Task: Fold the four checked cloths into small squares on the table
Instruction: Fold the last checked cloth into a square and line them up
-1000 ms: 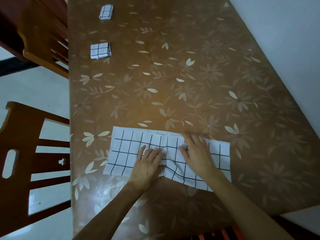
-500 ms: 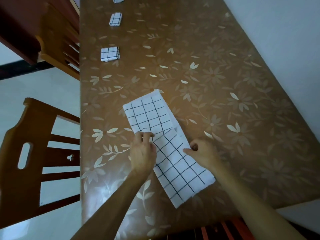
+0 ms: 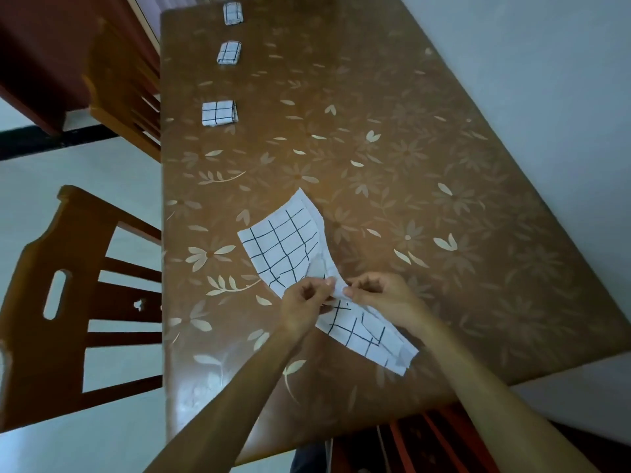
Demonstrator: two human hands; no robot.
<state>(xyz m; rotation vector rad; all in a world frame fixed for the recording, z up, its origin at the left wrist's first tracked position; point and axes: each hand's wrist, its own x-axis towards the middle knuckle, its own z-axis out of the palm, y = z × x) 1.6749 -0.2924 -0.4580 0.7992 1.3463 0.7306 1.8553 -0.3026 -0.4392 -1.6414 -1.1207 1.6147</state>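
A long white cloth with black checks (image 3: 283, 247) lies diagonally on the brown flowered table (image 3: 392, 158), its middle lifted off the surface. My left hand (image 3: 302, 303) and my right hand (image 3: 382, 293) both pinch the cloth at that raised middle, fingertips almost meeting. The far half curls upward; the near half (image 3: 372, 339) trails toward the table's front edge under my right wrist. Three folded checked squares sit in a row along the left edge: near (image 3: 218, 112), middle (image 3: 229, 53), far (image 3: 233, 13).
A wooden chair (image 3: 68, 302) stands at the table's left side, and another chair (image 3: 126, 87) further back. A pale wall runs along the table's right side. The table's front edge is just below my forearms.
The cloth lay flat under both hands, then was turned diagonal. Now both hands have come together and lifted its middle off the table. The view has tilted, showing a third folded square.
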